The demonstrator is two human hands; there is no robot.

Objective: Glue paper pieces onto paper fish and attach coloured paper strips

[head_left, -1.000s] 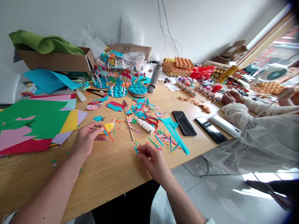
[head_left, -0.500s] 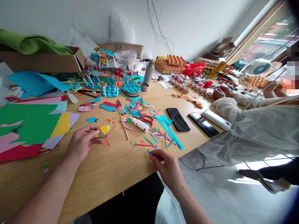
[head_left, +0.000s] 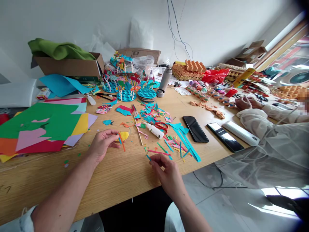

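Observation:
My left hand (head_left: 106, 145) pinches a yellow paper fish shape (head_left: 124, 136) with an orange strip and a bit of blue across its near end. In my right hand (head_left: 165, 167), thumb and fingertips are closed on a short blue paper strip (head_left: 148, 157), held low near the table's front edge. Between and beyond the hands lie a white glue bottle (head_left: 155, 130), red-handled scissors (head_left: 162, 126), a thin wooden stick (head_left: 140, 135) and a heap of coloured paper strips (head_left: 172, 143). A small blue paper fish (head_left: 107, 122) lies behind my left hand.
Coloured paper sheets (head_left: 58, 125) cover the left side. Behind stand blue egg-tray crafts (head_left: 126, 95), a grey bottle (head_left: 166, 80) and a cardboard box (head_left: 67, 66). Phones (head_left: 195, 129) lie to the right, near another person's sleeve (head_left: 253, 119). Egg trays (head_left: 188, 69) are stacked at the back.
The view has turned left, so the table's things sit further right. My right hand has moved left with the blue strip, closer to my left hand, which keeps its hold on the yellow fish.

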